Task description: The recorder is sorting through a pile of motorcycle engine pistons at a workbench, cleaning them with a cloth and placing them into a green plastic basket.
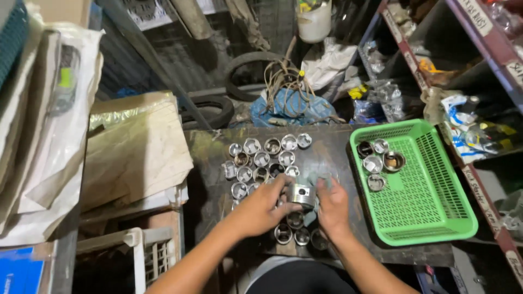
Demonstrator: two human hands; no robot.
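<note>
Left hand (pixel 260 209): palm down, fingers curled around the piston (pixel 301 195).
Right hand (pixel 333 206): fingers closed on its other side.
Piston: shiny metal cylinder, side hole, left of the green basket (pixel 436 218), above the tabletop (pixel 210 158).

Silvery metal pistons (pixel 261 158), bright green mesh basket (pixel 430 218), dark tabletop (pixel 327 147)
</note>
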